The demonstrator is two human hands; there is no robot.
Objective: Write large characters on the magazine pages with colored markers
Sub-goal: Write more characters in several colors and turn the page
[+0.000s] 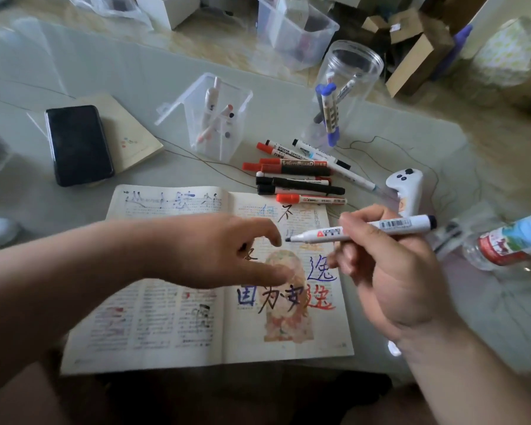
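Observation:
An open magazine (178, 326) lies flat on the table in front of me, its right page bearing large characters in blue, black and red ink. My right hand (390, 271) grips an uncapped white marker (365, 230), tip pointing left, just above the right page. My left hand (227, 250) hovers over the middle fold with fingers loosely spread, the thumb and forefinger apart and holding nothing. A pile of red and black markers (298, 176) lies just beyond the magazine's top right corner.
A clear square box (218, 118) and a clear round jar (344, 93) hold more markers. A black phone (77, 144) rests on a book at the left. A white controller (406, 187) and a lying water bottle (509, 240) are at the right.

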